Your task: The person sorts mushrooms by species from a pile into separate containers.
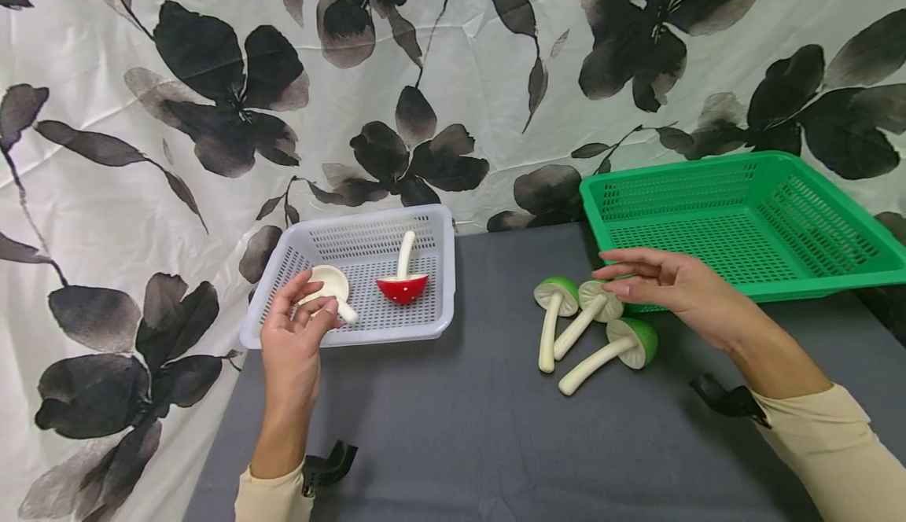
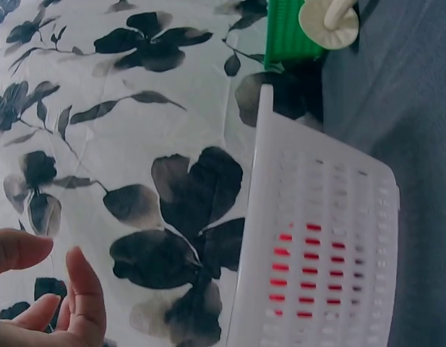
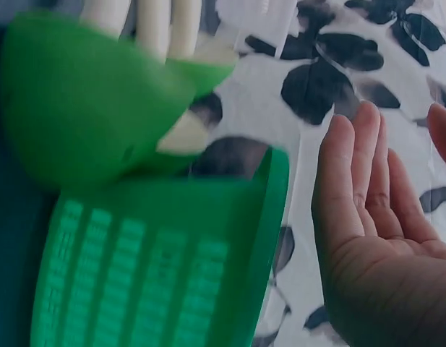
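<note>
My left hand [image 1: 293, 341] is over the left side of a white slotted basket [image 1: 403, 335], fingers loosely bent, with a gap between thumb and fingertips and nothing held. Inside lies a toy mushroom [image 1: 333, 280] with its cream underside up, partly hidden by that hand. Beside it a red, white-dotted mushroom [image 1: 402, 289] stands stem up. My right hand [image 1: 683, 290] hangs above three green-capped mushrooms [image 1: 637, 343] on the table; in the right wrist view its fingers [image 3: 363, 173] are nearly straight and the palm holds nothing. Their pale stems point toward the front.
Behind the right hand stands a larger green slotted basket [image 1: 708, 227], with no mushrooms visible in it. A grey cloth [image 1: 453, 435] covers the table. White fabric with dark flowers [image 1: 453, 50] hangs along the back and left. Black straps [image 1: 331, 463] are at both wrists.
</note>
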